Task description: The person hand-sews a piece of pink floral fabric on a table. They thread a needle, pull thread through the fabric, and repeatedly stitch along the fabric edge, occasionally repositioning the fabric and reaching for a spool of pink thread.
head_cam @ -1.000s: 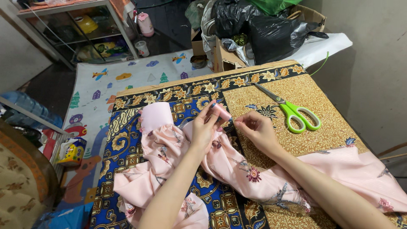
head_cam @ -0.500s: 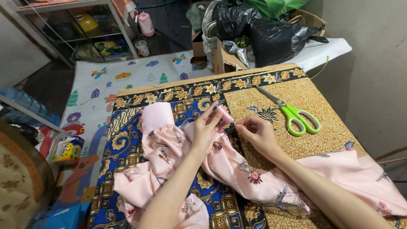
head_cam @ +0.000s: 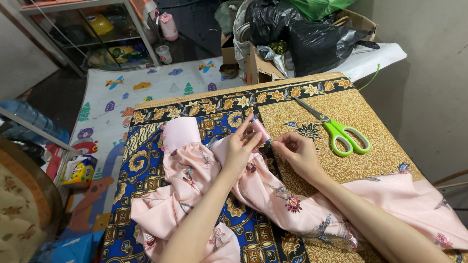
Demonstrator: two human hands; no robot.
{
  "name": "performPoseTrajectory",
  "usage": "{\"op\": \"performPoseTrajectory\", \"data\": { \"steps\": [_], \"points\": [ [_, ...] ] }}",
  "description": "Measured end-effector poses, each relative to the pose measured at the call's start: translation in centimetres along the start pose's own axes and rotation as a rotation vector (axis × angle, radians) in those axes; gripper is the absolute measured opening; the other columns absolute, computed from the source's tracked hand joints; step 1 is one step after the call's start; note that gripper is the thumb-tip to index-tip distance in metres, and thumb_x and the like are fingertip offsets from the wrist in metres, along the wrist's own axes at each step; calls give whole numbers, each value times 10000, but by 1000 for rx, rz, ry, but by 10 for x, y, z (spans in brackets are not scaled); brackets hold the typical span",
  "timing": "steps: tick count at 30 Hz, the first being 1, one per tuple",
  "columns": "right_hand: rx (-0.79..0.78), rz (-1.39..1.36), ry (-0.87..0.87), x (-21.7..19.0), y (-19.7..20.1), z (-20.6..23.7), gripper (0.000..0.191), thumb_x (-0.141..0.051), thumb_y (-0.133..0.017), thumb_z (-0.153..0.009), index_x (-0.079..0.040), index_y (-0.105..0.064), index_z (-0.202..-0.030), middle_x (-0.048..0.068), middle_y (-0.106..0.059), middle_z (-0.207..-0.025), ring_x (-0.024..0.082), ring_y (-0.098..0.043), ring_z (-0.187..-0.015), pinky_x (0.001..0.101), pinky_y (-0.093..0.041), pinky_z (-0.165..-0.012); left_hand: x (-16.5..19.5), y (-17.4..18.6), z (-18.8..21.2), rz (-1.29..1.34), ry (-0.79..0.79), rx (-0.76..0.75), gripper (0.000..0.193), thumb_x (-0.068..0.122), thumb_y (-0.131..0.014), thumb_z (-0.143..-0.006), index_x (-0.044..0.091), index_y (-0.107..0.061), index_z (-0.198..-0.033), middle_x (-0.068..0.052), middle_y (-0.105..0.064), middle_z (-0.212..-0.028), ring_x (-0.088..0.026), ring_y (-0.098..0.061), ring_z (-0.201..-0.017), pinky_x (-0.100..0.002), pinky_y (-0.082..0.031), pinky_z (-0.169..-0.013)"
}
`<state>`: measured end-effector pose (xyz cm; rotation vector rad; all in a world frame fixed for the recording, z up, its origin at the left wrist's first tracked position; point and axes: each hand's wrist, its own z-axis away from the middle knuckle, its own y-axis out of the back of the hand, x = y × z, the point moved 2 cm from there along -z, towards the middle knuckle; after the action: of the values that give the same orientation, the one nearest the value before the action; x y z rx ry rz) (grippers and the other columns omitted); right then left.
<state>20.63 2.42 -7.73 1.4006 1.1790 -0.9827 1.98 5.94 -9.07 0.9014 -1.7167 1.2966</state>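
Fingers (head_cam: 243, 132) of my left hand (head_cam: 239, 151) pinch a folded edge of the pink floral garment (head_cam: 273, 195), closed tight on it, while my right hand (head_cam: 298, 155) closes its fingertips (head_cam: 278, 144) just beside, on something too small to tell. Both work over the worktop (head_cam: 370, 122), which is draped in blue and gold batik cloth (head_cam: 146, 160). That pink fabric sprawls across the cloth toward me. Green-handled scissors (head_cam: 341, 134) lie near my right hand, apart from it.

right hand (head_cam: 297, 153) shifted slightly closer to left hand (head_cam: 241, 148), pinching pink fabric (head_cam: 263, 190)
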Motion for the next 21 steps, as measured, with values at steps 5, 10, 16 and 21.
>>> {"op": "performPoseTrajectory", "data": {
  "steps": [5, 10, 16, 21],
  "points": [
    [-12, -14, 5, 2, -1, -1, 166, -141, -742, -923, 12, -723, -984, -29, -651, -711, 21, -545, -603, 204, -412, -520, 0, 1, 1, -46, -29, 41, 713, 18, -704, -913, 155, -411, -1548, -42, -680, -1101, -91, -663, -912, -239, -543, -766],
    [-3, -14, 8, 3, -1, 0, 167, -143, -737, -922, 10, -719, -986, -24, -662, -723, 23, -557, -605, 204, -422, -521, -3, 1, 0, -29, -72, 9, 567, -1, -716, -937, 57, -550, -1476, -78, -698, -1138, -108, -685, -974, -257, -582, -882],
    [3, 10, 6, 2, 0, -1, 181, -156, -746, -916, 14, -721, -972, -14, -679, -736, 31, -569, -602, 207, -437, -522, -3, 1, 1, -73, -87, -57, 561, -14, -721, -934, 55, -553, -1465, -92, -703, -1137, -116, -678, -984, -257, -572, -907],
    [4, -4, 3, 4, 1, -2, 191, -160, -749, -910, 20, -721, -966, -10, -688, -755, 37, -586, -594, 208, -453, -519, -4, -2, 2, -39, -74, -50, 545, -10, -718, -924, 59, -552, -1438, -82, -701, -1140, -123, -697, -976, -259, -582, -882]
  ]
}}
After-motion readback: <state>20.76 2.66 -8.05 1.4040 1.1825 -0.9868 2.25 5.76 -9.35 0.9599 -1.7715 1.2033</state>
